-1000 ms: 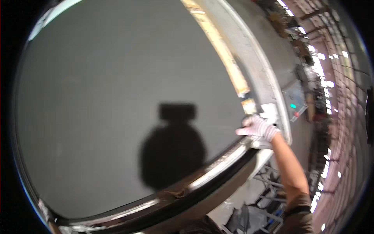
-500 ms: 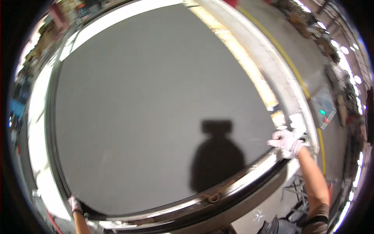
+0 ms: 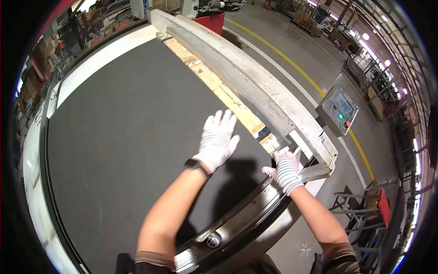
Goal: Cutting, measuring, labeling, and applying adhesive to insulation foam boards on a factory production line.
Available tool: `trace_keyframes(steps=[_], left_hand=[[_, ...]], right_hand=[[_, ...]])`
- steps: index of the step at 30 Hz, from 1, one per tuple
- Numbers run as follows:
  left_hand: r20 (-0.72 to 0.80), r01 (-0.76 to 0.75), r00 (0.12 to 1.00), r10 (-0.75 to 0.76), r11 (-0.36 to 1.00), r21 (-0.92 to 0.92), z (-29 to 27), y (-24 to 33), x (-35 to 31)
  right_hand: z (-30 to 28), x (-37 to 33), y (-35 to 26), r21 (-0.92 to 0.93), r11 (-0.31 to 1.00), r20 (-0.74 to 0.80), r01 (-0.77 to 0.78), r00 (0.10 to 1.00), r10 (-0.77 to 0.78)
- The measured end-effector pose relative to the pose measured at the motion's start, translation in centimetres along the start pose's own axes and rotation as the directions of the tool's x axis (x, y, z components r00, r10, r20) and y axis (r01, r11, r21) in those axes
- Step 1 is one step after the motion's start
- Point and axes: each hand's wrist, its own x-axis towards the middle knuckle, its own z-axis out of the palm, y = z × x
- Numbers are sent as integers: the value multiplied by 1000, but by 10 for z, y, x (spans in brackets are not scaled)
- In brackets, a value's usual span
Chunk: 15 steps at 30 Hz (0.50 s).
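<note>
The left hand (image 3: 218,142) has moved from the sheet's near left corner to over its right part, just left of the yellowish edge strip (image 3: 228,98); the right hand (image 3: 286,171) is at the near right corner, as before. The work now seems gathered at that right end, with no hand on the near left corner. The dark grey sheet (image 3: 114,137) lies flat inside the pale frame (image 3: 36,182). The left fingers are outstretched and grasp nothing; whether the palm presses down is unclear. The right fingers curl at the strip's near end, but what they grip, if anything, is hidden. Counted: two striped gloves, one black wristband (image 3: 197,165), one sheet, one strip, one round dial (image 3: 213,240) on the near edge, and one control box (image 3: 340,109) at right
</note>
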Motion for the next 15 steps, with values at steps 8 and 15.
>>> trace_keyframes(steps=[8,15], left_hand=[[209,104,964,-163,959,265,75,34,29],[224,195,941,-253,948,252,68,73,66]], right_hand=[[-4,5,20,229,968,58,101,991,-118],[-10,17,57,186,936,-80,300,954,-290]])
